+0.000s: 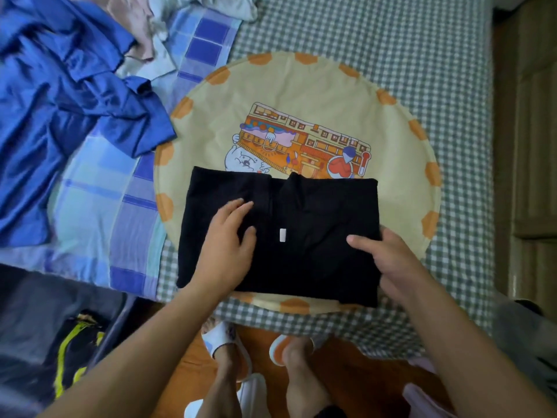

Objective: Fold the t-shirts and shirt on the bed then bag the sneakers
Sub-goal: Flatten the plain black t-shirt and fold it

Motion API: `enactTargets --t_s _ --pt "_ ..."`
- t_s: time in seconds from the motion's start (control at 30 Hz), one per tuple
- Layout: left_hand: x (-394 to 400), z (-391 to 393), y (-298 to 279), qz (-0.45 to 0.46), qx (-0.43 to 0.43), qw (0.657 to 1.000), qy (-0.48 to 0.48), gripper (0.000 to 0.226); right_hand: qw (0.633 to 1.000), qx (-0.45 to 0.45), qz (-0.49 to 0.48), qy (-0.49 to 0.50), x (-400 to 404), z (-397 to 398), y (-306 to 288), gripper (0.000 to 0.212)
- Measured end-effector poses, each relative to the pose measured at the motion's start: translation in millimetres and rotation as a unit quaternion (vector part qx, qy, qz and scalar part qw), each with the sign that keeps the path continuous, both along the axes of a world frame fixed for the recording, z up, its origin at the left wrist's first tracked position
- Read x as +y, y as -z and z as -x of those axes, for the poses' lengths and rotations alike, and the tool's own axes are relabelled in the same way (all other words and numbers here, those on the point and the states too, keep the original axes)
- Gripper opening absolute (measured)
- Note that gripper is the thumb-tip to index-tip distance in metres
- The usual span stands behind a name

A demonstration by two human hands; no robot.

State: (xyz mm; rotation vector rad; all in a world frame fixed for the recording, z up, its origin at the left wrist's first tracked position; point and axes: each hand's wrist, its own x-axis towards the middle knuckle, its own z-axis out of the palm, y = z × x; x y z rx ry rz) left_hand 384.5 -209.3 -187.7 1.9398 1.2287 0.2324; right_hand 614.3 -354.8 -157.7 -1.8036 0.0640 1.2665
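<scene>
A folded black t-shirt [316, 267] with a small white label lies on a round cream mat [301, 86] with orange spots and a cartoon print, near the bed's front edge. My left hand [229, 242] rests flat on the left half of the shirt, fingers spread and straight. My right hand [388, 260] holds the shirt's right edge, thumb on top of the fabric and fingers round the side. A crumpled blue shirt [60, 101] lies at the far left on the bed.
Pale pink and light grey clothes [144, 28] are heaped at the back left. The bed has a green-check sheet [407, 40] and a blue plaid cover [99, 188]. A black and neon-yellow item [72, 351] sits on the floor at lower left. My feet in slippers [223, 342] stand below.
</scene>
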Motion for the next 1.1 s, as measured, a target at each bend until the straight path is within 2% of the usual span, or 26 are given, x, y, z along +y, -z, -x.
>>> enactTargets --t_s 0.07,0.17,0.2,0.23,0.3,0.37,0.4,0.47,0.53,0.63,0.67,0.73,0.8,0.87,0.97,1.03,1.1 --pt "-14 14 -43 0.149 -0.100 0.979 -0.094 0.034 0.999 -0.026 -0.026 -0.027 9 17 -24 0.042" --pt "-25 24 -94 0.357 -0.240 0.889 -0.157 0.028 0.991 -0.093 -0.049 -0.079 37 64 -61 0.039" --pt "-24 26 -101 0.402 -0.261 0.862 -0.167 0.030 0.988 -0.094 -0.069 -0.103 49 83 -70 0.034" --pt "-20 28 -103 0.417 -0.260 0.854 -0.174 0.033 0.984 -0.077 -0.086 -0.133 62 102 -77 0.029" --pt "-5 38 -87 0.354 -0.198 0.891 -0.202 0.037 0.969 -0.071 -0.097 -0.216 84 134 -76 0.020" --pt "13 54 -59 0.278 -0.100 0.925 -0.238 0.041 0.941 -0.183 -0.066 -0.277 98 146 -53 0.014" --pt "20 63 -45 0.271 -0.065 0.927 -0.252 0.039 0.922 -0.258 -0.038 -0.286 104 143 -37 0.015" --pt "27 78 -24 0.283 -0.056 0.921 -0.263 0.032 0.867 -0.395 0.005 -0.303 114 129 -15 0.020" --pt "29 85 -18 0.275 -0.089 0.926 -0.242 0.033 0.805 -0.479 0.011 -0.350 129 112 0 0.031" --pt "31 88 -18 0.255 -0.150 0.928 -0.226 0.043 0.721 -0.519 0.006 -0.460 157 98 17 0.044" --pt "32 89 -15 0.241 -0.147 0.932 -0.226 0.046 0.686 -0.530 0.018 -0.498 164 96 24 0.047" --pt "31 92 -7 0.191 -0.085 0.952 -0.224 0.052 0.620 -0.552 0.068 -0.553 171 96 36 0.051" --pt "21 95 -6 0.126 0.003 0.969 -0.212 0.054 0.603 -0.560 0.086 -0.562 173 99 38 0.051" --pt "2 96 -7 0.028 0.079 0.981 -0.174 0.060 0.611 -0.575 0.041 -0.543 174 104 37 0.052" --pt "-25 83 -1 -0.171 0.111 0.977 -0.069 0.065 0.601 -0.594 -0.018 -0.534 174 110 39 0.057" --pt "-28 67 9 -0.209 0.099 0.973 -0.003 0.062 0.583 -0.611 -0.043 -0.534 175 108 45 0.060" --pt "-27 62 30 -0.187 0.129 0.974 0.021 0.064 0.567 -0.619 -0.102 -0.534 177 103 49 0.061"
